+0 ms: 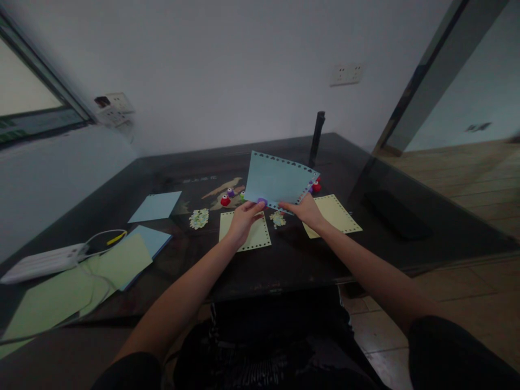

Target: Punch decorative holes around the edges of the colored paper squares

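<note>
Raised above the table is a light blue sheet of paper (278, 179), with small holes punched along several edges. My left hand (242, 216) is closed on a small purple paper punch (262, 202) at the sheet's lower left edge. At the lower right, my right hand (307, 210) grips the sheet between thumb and fingers. Below my left hand lies a yellow punched sheet (255, 233), and a second yellow punched sheet (335, 215) is by my right wrist. A small pile of paper cut-outs (278, 219) sits between them; another pile (199, 218) is farther left.
Red and purple punches (226, 200) stand behind the left yellow sheet; a red punch (316, 186) shows behind the blue one. On the left are a blue sheet (156, 207), green sheets (60, 298) and a white power strip (49, 261) with cables. A black stick (317, 138) stands upright at the back.
</note>
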A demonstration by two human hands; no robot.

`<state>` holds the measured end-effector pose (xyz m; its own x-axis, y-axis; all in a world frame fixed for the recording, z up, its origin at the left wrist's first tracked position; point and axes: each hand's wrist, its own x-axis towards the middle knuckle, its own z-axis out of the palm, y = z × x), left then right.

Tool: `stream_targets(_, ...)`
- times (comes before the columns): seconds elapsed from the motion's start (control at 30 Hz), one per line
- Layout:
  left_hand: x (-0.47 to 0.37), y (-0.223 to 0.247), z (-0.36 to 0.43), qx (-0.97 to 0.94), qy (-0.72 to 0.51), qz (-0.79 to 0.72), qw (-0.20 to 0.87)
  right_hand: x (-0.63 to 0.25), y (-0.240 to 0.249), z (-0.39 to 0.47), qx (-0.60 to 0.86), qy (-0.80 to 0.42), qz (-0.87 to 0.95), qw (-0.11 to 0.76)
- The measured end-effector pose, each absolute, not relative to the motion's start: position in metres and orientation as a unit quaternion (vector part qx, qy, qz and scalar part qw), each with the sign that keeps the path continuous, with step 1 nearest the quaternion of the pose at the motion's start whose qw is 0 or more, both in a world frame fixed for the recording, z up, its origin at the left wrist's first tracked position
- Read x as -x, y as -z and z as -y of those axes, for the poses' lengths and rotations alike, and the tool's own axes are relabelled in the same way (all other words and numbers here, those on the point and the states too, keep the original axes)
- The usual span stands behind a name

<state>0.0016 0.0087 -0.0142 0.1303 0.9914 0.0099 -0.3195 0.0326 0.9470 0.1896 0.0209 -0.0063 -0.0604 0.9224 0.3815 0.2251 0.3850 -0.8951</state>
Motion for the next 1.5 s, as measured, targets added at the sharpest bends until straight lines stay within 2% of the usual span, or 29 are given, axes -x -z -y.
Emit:
stream_targets(0.97,-0.006,0.011,-0.004,-0.463,-0.584,-0.394,0.538,-0.189,0.002,-0.017,0.445,-0.324,0.647,0.528)
stream_targets(1.5,-0.032,0.01,0.0,-0.466,-0.563,-0.353,0.584,-0.215,-0.003,0.005,0.483,-0.348,0.622,0.509)
